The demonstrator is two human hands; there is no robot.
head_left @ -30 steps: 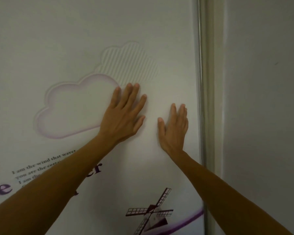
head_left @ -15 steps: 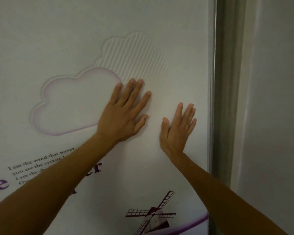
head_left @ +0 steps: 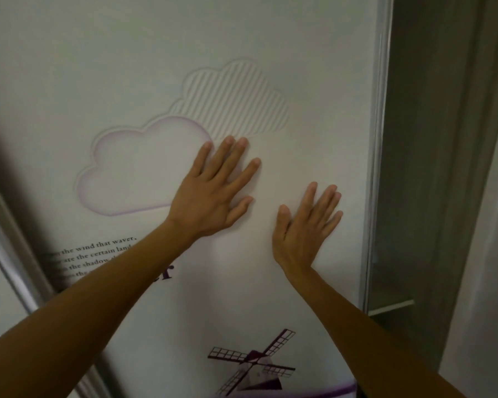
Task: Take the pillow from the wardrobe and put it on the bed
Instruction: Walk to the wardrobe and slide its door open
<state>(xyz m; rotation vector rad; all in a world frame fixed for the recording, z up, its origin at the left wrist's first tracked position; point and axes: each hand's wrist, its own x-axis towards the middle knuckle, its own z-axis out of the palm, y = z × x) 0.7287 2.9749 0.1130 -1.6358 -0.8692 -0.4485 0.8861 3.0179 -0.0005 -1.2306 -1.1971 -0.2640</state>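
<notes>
A white sliding wardrobe door [head_left: 314, 81] fills most of the view, with embossed clouds, purple lettering and a windmill picture on it. My left hand [head_left: 213, 193] lies flat on the door beside the clouds, fingers spread. My right hand [head_left: 305, 225] is pressed flat on the door near its right metal edge [head_left: 375, 168]. To the right of that edge a dark gap [head_left: 414, 182] into the wardrobe shows, with a shelf [head_left: 391, 304] low inside. No pillow is in sight.
A second door's metal frame [head_left: 15, 262] runs diagonally at the lower left. A pale wall or side panel [head_left: 489, 254] borders the opening on the right.
The door has slid left under both palms, and the dark opening at its right edge has widened. A shelf inside and the left frame have come into view.
</notes>
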